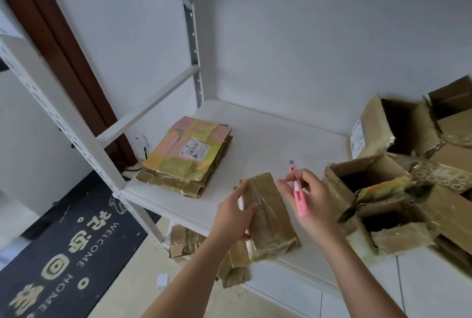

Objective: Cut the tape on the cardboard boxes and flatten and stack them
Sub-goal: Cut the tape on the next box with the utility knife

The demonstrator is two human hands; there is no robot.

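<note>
The white metal shelf [293,138] carries the whole job: at the right of the frame a heap of open brown cardboard boxes [398,190], still standing and taped, seems to be the bulk left to do. At centre left, a flattened stack of tape-covered cardboard [189,159] is already done. At lower centre the small tape-wrapped brown box [268,213] is in work, gripped by the left hand [236,215] at the shelf's front edge. The right hand [306,200] pinches a pink utility knife [297,190] just beside it. More flattened cardboard scraps [186,241] lie below the shelf.
</note>
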